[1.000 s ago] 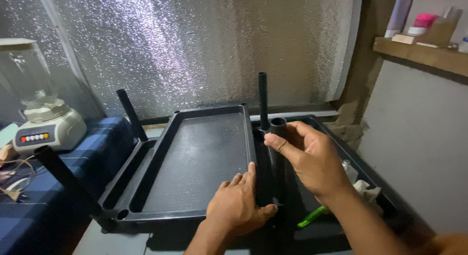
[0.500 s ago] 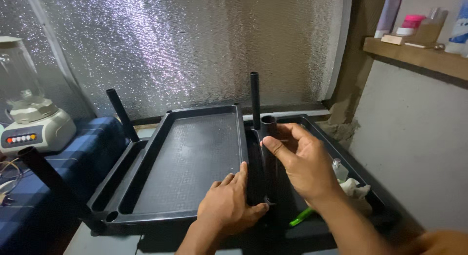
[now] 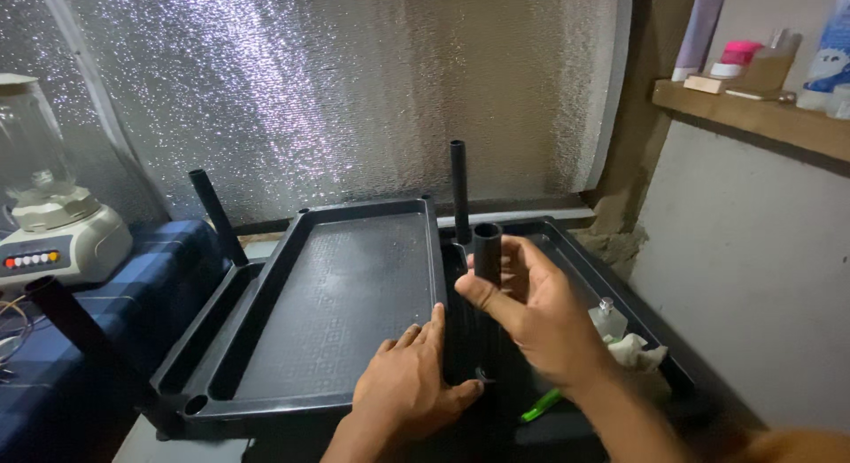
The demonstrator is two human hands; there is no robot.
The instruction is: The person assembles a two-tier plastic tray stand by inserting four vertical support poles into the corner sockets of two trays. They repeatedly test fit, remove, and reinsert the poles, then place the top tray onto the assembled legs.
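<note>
Nearest, left hand [image 3: 409,385] spread flat on the near right corner of the black tray [image 3: 336,295], thumb hooked over its right rim; holding nothing, just pressing down. Just right of it, right hand [image 3: 531,317] closed around a black tube [image 3: 486,277], upright, top end open, lower end down at that same corner beside the thumb. Likely light, hollow plastic, stiff enough for a firm push, smooth and a little slippery; best gripped mid-length, as now. Tray rim thin, probably flexible under a hard lean.

Lower right, a green stick [image 3: 541,405], a small glass bottle [image 3: 608,316] and a crumpled cloth [image 3: 633,350] lying in a second tray [image 3: 584,259]; glass close to the right wrist, little room there.

Further off, a tube [image 3: 459,190] standing at the far right corner, another [image 3: 216,215] leaning at the far left, a third [image 3: 66,314] at the near left. Blender [image 3: 49,215] well left. Open room above.
</note>
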